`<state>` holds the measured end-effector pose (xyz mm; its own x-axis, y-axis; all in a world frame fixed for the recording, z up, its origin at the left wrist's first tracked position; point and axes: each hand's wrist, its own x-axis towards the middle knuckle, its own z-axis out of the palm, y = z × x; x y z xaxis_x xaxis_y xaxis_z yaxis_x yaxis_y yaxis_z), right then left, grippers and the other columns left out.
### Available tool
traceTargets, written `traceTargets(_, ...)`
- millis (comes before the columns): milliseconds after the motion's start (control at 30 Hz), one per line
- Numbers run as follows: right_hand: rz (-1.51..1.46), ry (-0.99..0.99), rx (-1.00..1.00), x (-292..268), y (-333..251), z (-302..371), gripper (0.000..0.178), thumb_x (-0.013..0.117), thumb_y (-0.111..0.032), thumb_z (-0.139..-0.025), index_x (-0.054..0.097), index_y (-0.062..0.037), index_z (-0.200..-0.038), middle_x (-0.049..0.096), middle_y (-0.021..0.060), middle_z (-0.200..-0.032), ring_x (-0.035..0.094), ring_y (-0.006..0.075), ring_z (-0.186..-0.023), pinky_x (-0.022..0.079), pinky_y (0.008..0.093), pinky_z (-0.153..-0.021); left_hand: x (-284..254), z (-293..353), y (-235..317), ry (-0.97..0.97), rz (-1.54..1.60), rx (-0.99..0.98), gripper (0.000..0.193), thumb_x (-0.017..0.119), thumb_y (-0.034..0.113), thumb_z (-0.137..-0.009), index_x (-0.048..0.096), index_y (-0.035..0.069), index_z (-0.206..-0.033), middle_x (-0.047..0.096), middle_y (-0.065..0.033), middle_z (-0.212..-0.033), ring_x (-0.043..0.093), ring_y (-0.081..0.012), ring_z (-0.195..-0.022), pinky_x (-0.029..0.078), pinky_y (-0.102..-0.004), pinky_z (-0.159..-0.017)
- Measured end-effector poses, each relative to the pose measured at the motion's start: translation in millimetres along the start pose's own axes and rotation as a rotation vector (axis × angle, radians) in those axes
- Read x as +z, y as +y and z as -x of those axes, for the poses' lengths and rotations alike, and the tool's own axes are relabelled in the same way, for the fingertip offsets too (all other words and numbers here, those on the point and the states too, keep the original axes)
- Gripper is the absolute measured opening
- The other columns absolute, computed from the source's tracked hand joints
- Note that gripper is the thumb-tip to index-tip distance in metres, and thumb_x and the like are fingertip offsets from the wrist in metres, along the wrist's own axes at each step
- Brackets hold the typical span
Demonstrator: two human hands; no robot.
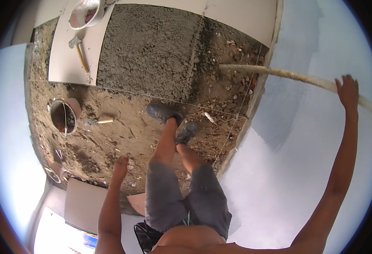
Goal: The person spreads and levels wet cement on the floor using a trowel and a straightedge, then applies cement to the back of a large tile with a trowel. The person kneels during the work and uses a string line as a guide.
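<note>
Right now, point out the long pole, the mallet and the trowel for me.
Long pole [294, 76]: head view, midway along its shaft.
Mallet [81, 55]: head view, on its wooden handle.
Trowel [105, 120]: head view, on its pale handle.

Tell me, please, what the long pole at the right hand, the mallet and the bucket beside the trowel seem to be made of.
Pole: perhaps wood, matte, from its uneven brown-and-pale streaks; grime leaves metal possible.
Mallet: probably a wooden handle, given its tan colour; the dull grey head could be rubber or metal.
Bucket: likely plastic, dull and smeared, judging by its pale, thin-looking wall.
</note>
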<state>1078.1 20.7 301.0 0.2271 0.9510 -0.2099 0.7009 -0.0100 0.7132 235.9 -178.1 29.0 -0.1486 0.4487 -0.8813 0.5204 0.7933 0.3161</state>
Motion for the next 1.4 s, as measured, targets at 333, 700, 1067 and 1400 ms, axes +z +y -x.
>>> traceTargets(333,-1.034,-0.67,-0.134,86.5,-335.9,209.8,0.039,0.065,-0.034,-0.09,0.064,0.0025,-0.105,0.063,0.0241,-0.103,0.062,0.041,-0.096,0.048,0.0489,-0.087,80.9,26.5,74.2,0.03,-0.515,0.236,0.049,0.057,0.038,-0.096,0.06,-0.001,-0.125,0.066,-0.0227,-0.11,0.063,-0.0317,-0.107,0.048,-0.0378,-0.092)
traceTargets(700,-1.639,-1.335,0.086,102.6,-699.8,302.1,0.04,0.052,-0.034,-0.099,0.067,0.001,-0.11,0.067,0.022,-0.104,0.065,0.0351,-0.095,0.052,0.0477,-0.083,161.7,-91.2,-20.1,-0.553,-0.81,0.237,0.056,0.056,0.041,-0.095,0.052,-0.002,-0.131,0.057,-0.0251,-0.123,0.059,-0.0397,-0.112,0.049,-0.0457,-0.093)
traceTargets(1067,-1.512,-0.731,-0.725,-55.6,-906.5,164.9,0.028,0.06,-0.025,-0.093,0.063,0.0001,-0.104,0.062,0.0162,-0.103,0.062,0.0318,-0.099,0.049,0.0485,-0.085,187.7,-106.2,-32.5,-0.964,-0.799,0.18,0.059,0.055,0.041,-0.092,0.047,0.004,-0.137,0.047,-0.0219,-0.136,0.046,-0.0374,-0.127,0.034,-0.0524,-0.106)
traceTargets(1400,-1.253,-0.13,-0.963,-176.4,-1131.9,145.5,0.024,0.055,-0.017,-0.092,0.06,-0.0043,-0.111,0.057,0.0102,-0.101,0.055,0.025,-0.099,0.044,0.0412,-0.085,129.7,-121.7,55.5,-1.061,-0.301,0.32,0.056,0.054,0.039,-0.093,0.047,0.006,-0.137,0.048,-0.0168,-0.139,0.045,-0.0336,-0.129,0.033,-0.0486,-0.108)
